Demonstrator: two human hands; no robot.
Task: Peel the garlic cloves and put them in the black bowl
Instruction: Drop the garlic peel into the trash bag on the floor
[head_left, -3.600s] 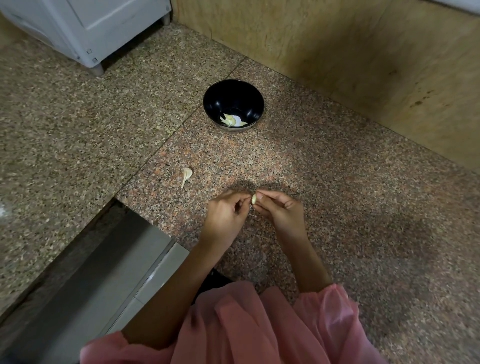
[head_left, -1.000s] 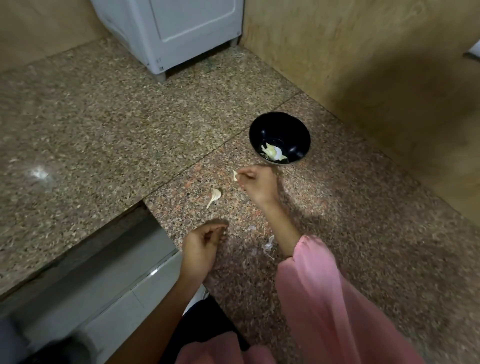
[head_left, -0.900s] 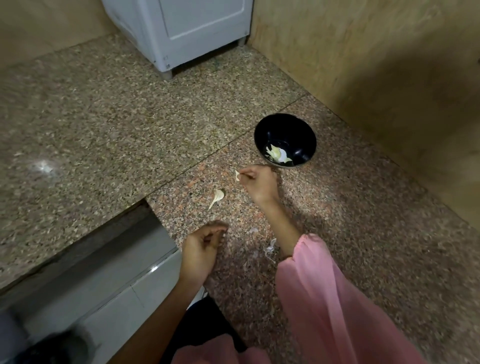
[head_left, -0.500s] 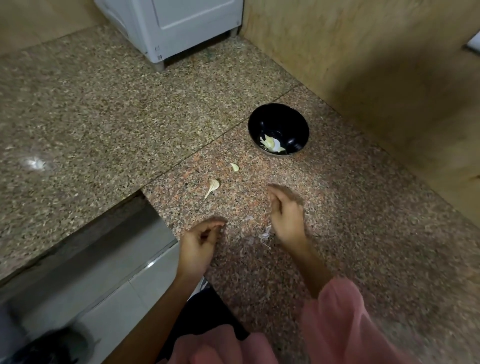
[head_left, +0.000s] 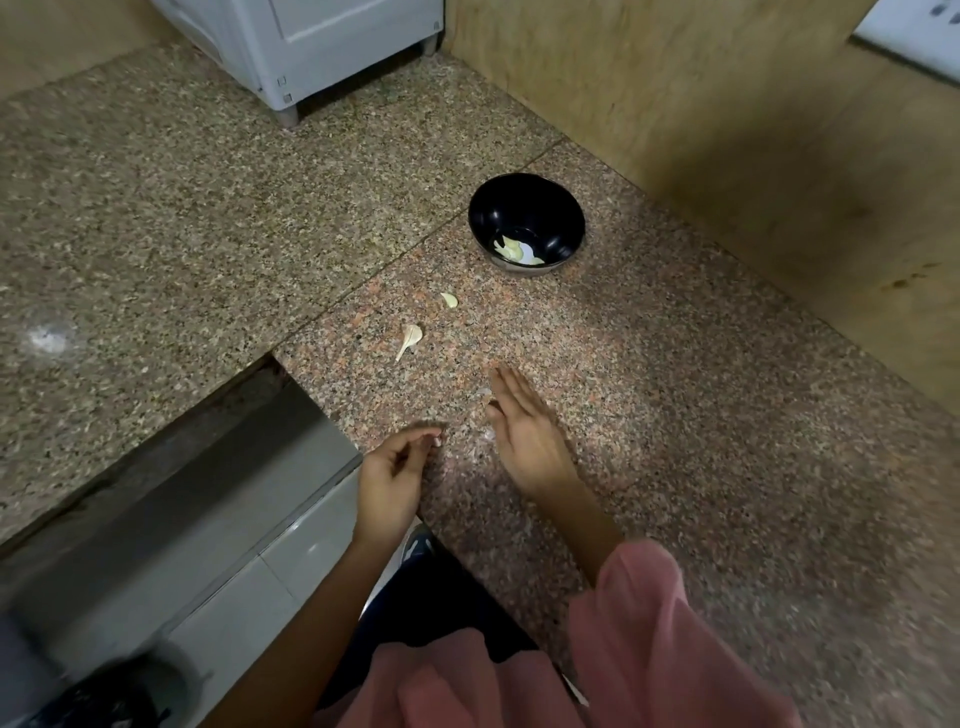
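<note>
Head view: right hand (head_left: 524, 431) lay flat on speckled granite counter (head_left: 727, 415), fingers straight, holding nothing. Left hand (head_left: 397, 470) loosely curled, pinching small pale scrap (head_left: 438, 441) (skin or clove, unclear). Round black bowl (head_left: 527, 223) held peeled garlic cloves (head_left: 511, 248). Small pale clove (head_left: 450, 300) and long-tailed unpeeled clove (head_left: 410, 336) sat outside bowl, between bowl and hands. Risk: sweeping right hand could scatter them; the small one could be overlooked.

The person is wearing a loose pink garment (head_left: 467, 686) whose wide right sleeve (head_left: 639, 587) is ending near the elbow, leaving both forearms and hands bare. Something dark (head_left: 431, 597) is showing below, between the arms.
</note>
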